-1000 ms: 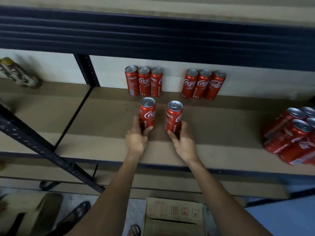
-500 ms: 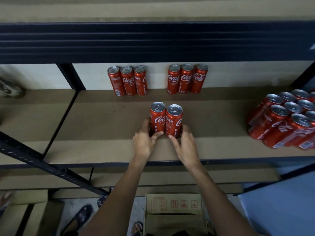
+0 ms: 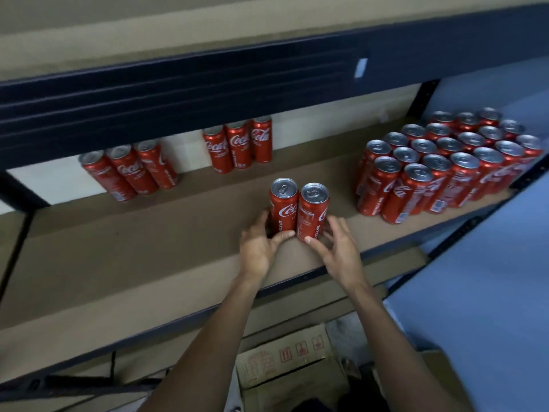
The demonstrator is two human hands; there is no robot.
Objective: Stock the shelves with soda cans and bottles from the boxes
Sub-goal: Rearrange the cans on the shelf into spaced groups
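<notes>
Two tall red soda cans stand upright and touching near the front middle of the brown shelf board (image 3: 142, 251). My left hand (image 3: 257, 251) grips the base of the left can (image 3: 283, 203), thumb across its front. My right hand (image 3: 338, 254) holds the base of the right can (image 3: 313, 209), with the thumb at the front and the fingers at its right side. A cardboard box (image 3: 285, 361) sits on the floor below, between my forearms.
Two rows of three cans stand against the back wall, one at the left (image 3: 127, 171) and one in the middle (image 3: 237, 144). A large block of several cans (image 3: 445, 168) fills the shelf's right end. The dark upper shelf beam (image 3: 178, 93) hangs low overhead.
My hands brought the two cans together from a gap apart and slid them to the right along the shelf. The view has swung right and tilted, showing the whole block of cans.
</notes>
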